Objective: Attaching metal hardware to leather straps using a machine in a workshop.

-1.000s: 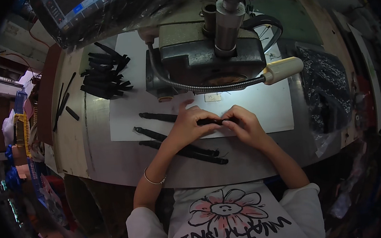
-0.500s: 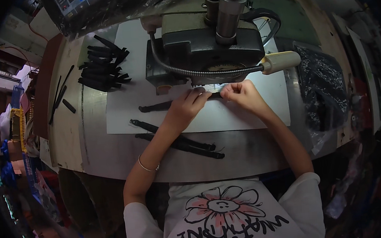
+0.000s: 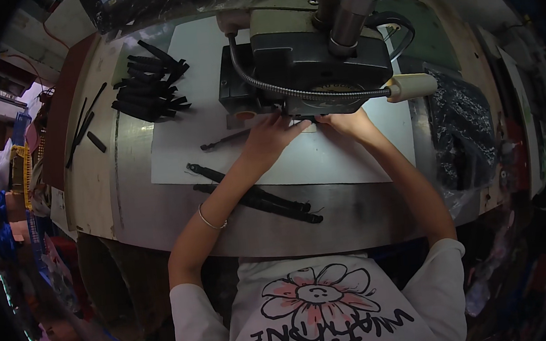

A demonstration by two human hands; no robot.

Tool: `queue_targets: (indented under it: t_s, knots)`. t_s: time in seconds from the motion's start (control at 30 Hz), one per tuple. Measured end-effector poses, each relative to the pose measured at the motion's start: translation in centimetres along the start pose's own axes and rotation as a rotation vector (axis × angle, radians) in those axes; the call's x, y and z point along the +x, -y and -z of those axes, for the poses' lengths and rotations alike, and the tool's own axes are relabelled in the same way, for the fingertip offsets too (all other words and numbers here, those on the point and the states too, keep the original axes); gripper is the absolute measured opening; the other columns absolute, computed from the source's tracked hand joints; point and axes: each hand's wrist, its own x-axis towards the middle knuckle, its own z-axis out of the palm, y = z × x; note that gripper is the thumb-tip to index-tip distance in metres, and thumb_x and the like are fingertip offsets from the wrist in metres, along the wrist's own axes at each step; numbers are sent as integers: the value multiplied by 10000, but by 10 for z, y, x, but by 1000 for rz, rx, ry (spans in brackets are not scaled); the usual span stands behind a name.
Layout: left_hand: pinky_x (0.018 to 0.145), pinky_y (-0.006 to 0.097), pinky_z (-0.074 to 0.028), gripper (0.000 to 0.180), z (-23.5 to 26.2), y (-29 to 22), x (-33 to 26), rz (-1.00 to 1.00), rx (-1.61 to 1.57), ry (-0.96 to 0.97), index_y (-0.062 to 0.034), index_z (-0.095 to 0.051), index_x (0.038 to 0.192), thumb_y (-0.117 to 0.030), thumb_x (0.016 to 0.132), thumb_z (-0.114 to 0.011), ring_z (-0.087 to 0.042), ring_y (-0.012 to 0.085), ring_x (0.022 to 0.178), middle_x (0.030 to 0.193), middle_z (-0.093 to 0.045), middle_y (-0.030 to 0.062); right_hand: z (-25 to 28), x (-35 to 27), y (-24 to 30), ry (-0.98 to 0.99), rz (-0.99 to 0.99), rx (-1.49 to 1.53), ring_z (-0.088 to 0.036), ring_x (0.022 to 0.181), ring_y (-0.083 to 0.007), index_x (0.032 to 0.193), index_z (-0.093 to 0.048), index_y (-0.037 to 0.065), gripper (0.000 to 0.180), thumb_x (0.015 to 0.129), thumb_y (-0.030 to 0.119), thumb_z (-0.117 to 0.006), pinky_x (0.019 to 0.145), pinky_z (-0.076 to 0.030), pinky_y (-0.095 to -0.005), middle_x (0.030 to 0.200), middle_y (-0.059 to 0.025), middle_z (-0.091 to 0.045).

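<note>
- Seen from the head of a person leaning over a bench point(image 3: 357, 228), both bare forearms reach forward to the edge of a dark machine head point(image 3: 316, 77).
- A narrow black strip point(image 3: 223, 140) lies on a white sheet point(image 3: 370, 158), its long axis running nearly crosswise before the person, the left end slightly closer to the body.
- The left hand point(image 3: 272, 143), nearer the strip's visible length, lies over its right part; from these fingers the strip runs out leftward.
- The right hand point(image 3: 349, 125) comes in from the other side, its fingers just beside the left thumb; a short dark bit shows between the hands (probably the same strip, though the join is covered).
- The left fingers are bent and close together, and the right ones seem gathered; shadow and the machine hide the tips, so I cannot tell how far open either hand is or whether it grips the strip.
- Nearer the body, two similar strips point(image 3: 277, 217) slant beneath the left forearm.
- Farther left sits a heap of black pieces point(image 3: 149, 84); at right are a cream-coloured lamp point(image 3: 413, 86) and a dark plastic bag point(image 3: 466, 129).
</note>
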Motion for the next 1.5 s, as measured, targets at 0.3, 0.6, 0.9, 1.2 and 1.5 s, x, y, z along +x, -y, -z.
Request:
queue_targets:
  t_s: [0.3,0.6,0.9,1.2,1.5]
  knots:
    - [761,306,-475,359,-3,-3,-4,-140,98,-29,-139,-527,1134,-109,777,-518,-553,213,976,964,-592,44,-21,-38,-8,-429,405,-183,-527,934,-376,943,-633,45,335,655,203,-697,820,-409,-439,976,-170,-583]
    - [776,308,-461,404,-2,11,-1,-235,8,-82,-59,-549,1136,-63,732,-564,-570,217,948,1004,-585,54,-18,-34,-9,-532,541,-219,-597,744,-319,870,-645,6,192,688,64,-666,654,-455,-373,842,-151,-642]
    - [957,355,-391,346,8,4,9,-207,119,-31,-65,-607,1099,-58,754,-579,-543,204,1089,1127,-601,83,-32,-38,1,-545,603,-41,-503,966,-353,862,-630,32,201,676,106,-642,879,-334,-458,905,-167,-594]
    - [927,349,-404,352,4,-6,7,-209,175,-35,-64,-613,1090,-61,739,-585,-560,210,981,1019,-602,44,-21,-47,-2,-414,512,-100,-497,983,-340,938,-610,2,247,707,83,-641,887,-337,-441,983,-167,-583]
    - [836,290,-472,373,10,-5,5,-190,134,60,-11,-563,1107,-37,735,-564,-585,206,954,1066,-585,98,-19,-49,-4,-389,562,-141,-480,989,-348,936,-615,21,203,742,77,-637,874,-354,-437,1020,-165,-562]
